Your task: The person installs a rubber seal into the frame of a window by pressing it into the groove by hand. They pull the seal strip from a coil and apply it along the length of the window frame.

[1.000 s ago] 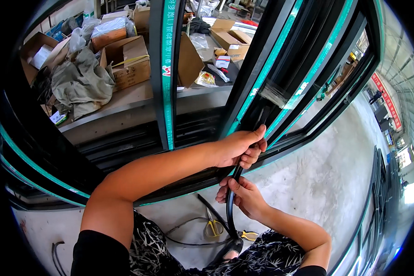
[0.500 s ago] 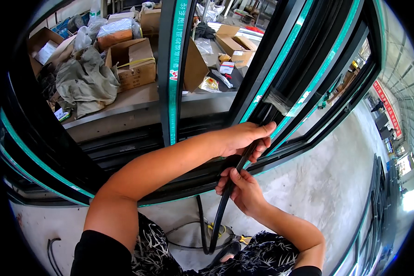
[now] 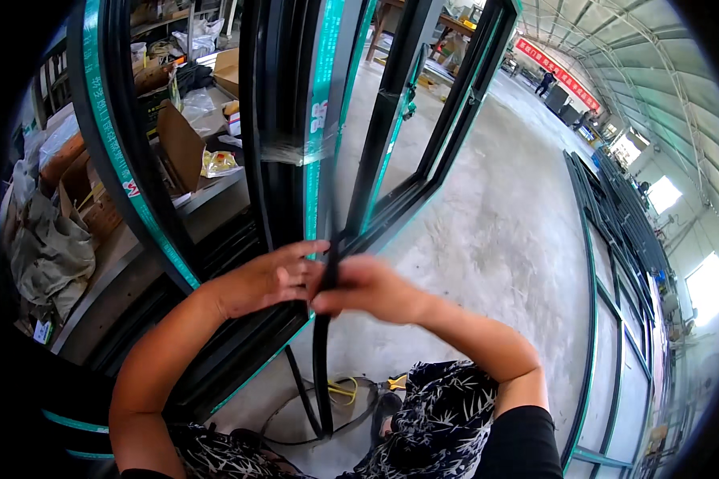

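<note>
A black rubber seal strip point(image 3: 320, 375) hangs in front of a dark window frame point(image 3: 287, 191) with green protective tape. It loops down to the floor between my legs. My right hand point(image 3: 367, 289), smeared by motion, has thumb and fingers closed round the strip's upper part. Just left of it is my left hand point(image 3: 268, 279), its fingers spread and reaching toward the frame, with fingertips close to the strip. Whether those fingertips touch the strip, I cannot tell. Clear plastic wrap point(image 3: 287, 149) circles the frame's upright above my hands.
Yellow-handled pliers point(image 3: 395, 383) lie on the floor near my feet beside the coiled strip. Cardboard boxes and a grey cloth point(image 3: 52, 255) crowd a bench beyond the frame at left. More framed panels point(image 3: 607, 319) lie along the right. A person point(image 3: 545, 82) stands far off.
The view has swung to the right. My left hand has come off the strip and its fingers have spread. The right hand has moved up the strip, closer to the frame's upright.
</note>
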Tool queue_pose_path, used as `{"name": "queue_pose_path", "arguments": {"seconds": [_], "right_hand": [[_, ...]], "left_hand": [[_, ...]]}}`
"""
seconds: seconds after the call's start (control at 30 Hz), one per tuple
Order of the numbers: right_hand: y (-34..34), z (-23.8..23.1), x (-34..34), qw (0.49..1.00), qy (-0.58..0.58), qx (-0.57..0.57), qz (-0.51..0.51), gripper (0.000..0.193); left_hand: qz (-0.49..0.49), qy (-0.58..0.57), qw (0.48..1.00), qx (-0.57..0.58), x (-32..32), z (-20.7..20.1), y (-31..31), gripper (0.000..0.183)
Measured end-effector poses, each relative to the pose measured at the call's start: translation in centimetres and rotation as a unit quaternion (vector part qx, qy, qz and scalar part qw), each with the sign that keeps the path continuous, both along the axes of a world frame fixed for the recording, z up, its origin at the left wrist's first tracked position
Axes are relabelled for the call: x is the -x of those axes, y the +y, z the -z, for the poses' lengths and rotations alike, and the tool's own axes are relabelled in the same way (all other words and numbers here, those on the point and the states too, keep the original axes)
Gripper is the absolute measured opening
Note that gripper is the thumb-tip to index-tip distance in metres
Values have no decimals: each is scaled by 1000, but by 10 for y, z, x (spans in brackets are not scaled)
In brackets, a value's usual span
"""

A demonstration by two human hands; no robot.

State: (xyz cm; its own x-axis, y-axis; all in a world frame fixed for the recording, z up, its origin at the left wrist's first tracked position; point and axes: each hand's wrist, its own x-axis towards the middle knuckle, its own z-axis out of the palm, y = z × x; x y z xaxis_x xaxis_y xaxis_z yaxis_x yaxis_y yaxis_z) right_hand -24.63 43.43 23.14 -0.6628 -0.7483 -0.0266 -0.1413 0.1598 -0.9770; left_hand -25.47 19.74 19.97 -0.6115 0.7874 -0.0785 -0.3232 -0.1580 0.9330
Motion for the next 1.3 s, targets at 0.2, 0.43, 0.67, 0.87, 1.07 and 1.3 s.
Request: {"name": "queue_pose_path", "arguments": {"seconds": [0.2, 0.43, 0.67, 0.87, 1.07, 1.3], "right_hand": [[67, -66, 33, 859, 171, 347, 335, 26], [247, 23, 108, 641, 140, 236, 716, 23], [311, 123, 86, 714, 129, -557, 404, 54], [52, 32, 65, 995, 90, 6, 53, 66], [-5, 50, 18, 994, -106, 30, -28, 54], [-31, 74, 3, 981, -144, 31, 126, 25]], "left_hand": [[170, 20, 979, 114, -29, 25, 19, 60], [-76, 189, 912, 355, 21, 37, -27, 29], [-148, 506, 720, 452, 14, 19, -9, 30], [-92, 788, 434, 426, 6, 15, 37, 5], [-242, 803, 443, 316, 19, -12, 24, 12], [-211, 685, 635, 287, -10, -38, -19, 26]]}}
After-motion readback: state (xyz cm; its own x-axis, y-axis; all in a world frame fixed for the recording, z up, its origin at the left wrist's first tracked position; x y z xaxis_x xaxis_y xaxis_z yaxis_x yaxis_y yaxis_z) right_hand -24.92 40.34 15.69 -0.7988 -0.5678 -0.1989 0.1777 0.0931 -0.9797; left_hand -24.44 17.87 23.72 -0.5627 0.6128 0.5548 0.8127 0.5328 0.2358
